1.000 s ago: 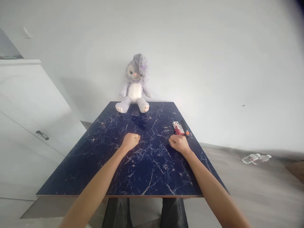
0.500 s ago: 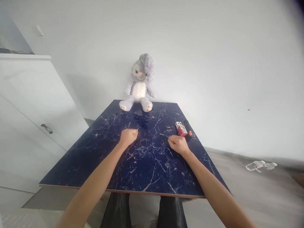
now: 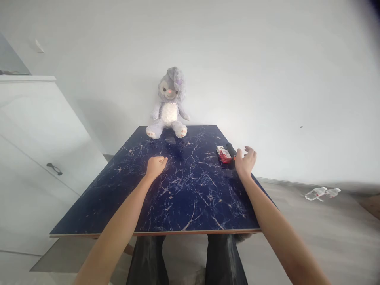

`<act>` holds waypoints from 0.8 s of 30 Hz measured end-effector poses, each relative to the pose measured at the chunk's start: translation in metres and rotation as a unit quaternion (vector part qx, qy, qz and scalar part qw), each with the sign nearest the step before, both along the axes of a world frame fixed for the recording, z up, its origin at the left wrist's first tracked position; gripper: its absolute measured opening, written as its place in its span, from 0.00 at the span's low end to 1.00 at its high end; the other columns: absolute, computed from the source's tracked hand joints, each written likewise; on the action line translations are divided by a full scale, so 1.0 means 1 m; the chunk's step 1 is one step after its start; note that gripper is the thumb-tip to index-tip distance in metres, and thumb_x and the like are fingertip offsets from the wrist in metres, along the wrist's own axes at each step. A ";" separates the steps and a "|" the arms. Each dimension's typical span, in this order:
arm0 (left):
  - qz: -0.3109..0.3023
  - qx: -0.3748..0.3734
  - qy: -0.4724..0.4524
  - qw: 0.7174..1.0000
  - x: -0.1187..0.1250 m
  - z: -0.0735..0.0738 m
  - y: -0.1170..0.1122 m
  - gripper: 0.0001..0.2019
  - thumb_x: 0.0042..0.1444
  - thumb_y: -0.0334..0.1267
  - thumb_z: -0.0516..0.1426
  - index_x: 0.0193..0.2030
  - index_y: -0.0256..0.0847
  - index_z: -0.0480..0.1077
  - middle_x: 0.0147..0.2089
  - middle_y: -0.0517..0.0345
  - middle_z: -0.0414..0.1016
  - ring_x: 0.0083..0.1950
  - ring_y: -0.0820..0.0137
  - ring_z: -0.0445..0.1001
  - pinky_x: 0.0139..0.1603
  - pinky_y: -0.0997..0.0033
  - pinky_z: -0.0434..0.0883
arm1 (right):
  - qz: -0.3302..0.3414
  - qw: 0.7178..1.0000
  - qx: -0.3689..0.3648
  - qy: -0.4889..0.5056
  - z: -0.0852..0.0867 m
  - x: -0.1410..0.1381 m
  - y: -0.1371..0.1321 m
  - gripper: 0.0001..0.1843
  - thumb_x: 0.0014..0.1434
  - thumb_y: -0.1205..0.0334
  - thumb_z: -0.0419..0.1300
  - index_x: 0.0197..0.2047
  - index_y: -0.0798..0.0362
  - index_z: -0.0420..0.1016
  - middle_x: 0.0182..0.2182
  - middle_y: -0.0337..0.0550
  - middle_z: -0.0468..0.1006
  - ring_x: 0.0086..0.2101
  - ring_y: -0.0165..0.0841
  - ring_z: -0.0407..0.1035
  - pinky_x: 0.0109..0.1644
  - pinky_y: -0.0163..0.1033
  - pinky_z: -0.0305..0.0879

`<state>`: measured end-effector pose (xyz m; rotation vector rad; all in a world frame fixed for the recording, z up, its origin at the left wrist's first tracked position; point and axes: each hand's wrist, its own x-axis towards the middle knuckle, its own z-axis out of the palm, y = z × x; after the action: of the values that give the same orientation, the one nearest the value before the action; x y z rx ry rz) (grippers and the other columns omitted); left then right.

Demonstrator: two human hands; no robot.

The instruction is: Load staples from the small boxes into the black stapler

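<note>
My left hand (image 3: 156, 166) rests as a closed fist on the dark blue marble-patterned table (image 3: 190, 209), with nothing showing in it. At the table's right edge, my right hand (image 3: 246, 161) is open, its fingers apart and slightly curled. It is beside a black rod-shaped object (image 3: 230, 150) with an orange spot, whose near end the hand partly covers; whether they touch I cannot tell. Just left of that object lies a small red and white box (image 3: 224, 154).
A lilac plush toy (image 3: 170, 107) sits at the table's far edge against the wall. To the left stands a white cabinet (image 3: 29, 130) with a dark handle. Clear plastic bottles (image 3: 322, 193) lie on the floor at right.
My right hand has opened from a fist and moved right and forward to the black object. My left hand stays closed in nearly the same place. The view has shifted slightly.
</note>
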<state>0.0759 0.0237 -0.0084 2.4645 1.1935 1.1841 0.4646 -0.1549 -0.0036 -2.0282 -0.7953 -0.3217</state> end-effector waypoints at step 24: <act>-0.055 -0.067 0.035 0.996 0.001 0.001 -0.007 0.25 0.60 0.46 0.54 0.20 0.42 0.43 0.19 0.65 0.44 0.23 0.74 0.44 0.28 0.68 0.48 | 0.144 0.970 -0.194 0.018 -0.017 0.021 0.006 0.25 0.64 0.40 0.50 0.38 0.50 0.78 0.35 0.51 0.82 0.36 0.44 0.72 0.40 0.43 0.62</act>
<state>0.0774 0.0171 -0.0071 2.4550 1.1001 0.9630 0.4853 -0.1487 -0.0207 -2.2272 -1.1850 0.0433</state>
